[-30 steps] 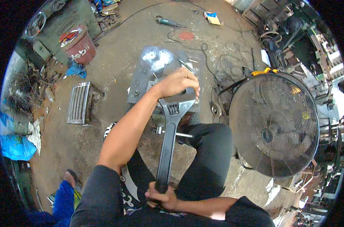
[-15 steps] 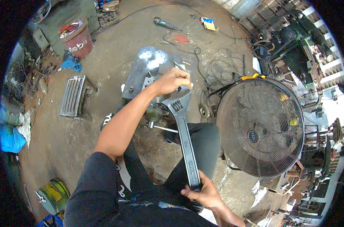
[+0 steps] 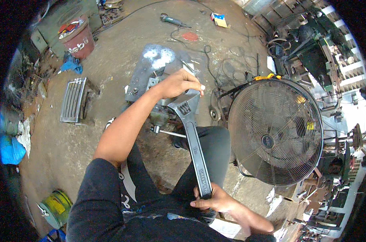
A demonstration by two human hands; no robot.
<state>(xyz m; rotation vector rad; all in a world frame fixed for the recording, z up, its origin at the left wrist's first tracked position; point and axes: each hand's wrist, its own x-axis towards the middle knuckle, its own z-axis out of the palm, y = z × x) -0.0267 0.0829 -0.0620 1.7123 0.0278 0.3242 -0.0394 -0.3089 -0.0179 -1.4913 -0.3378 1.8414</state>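
Note:
A large grey adjustable wrench (image 3: 195,147) slants across the middle, its jaw end far from me and its handle end close to my lap. At the jaw end, my left hand (image 3: 179,84) is closed, thumb along the wrench head; its fingertips are partly hidden. My right hand (image 3: 215,199) wraps round the handle's near end. Beneath the wrench head, a bench vise (image 3: 160,117) is partly covered by my left forearm and the wrench. The vise's bar handle (image 3: 171,133) sticks out toward my right knee. A grey metal plate (image 3: 142,76) with a white patch lies under the vise area.
A big round fan (image 3: 271,157) stands close on my right. On the left are a slatted metal stool (image 3: 73,101), a maroon bucket (image 3: 81,45) and a green-yellow drum (image 3: 56,209). An angle grinder (image 3: 173,20) and loose cables (image 3: 231,64) lie on the floor ahead.
The view has shifted slightly. My left hand stays at the wrench head and my right hand keeps its hold on the handle; the right forearm reaches in more level.

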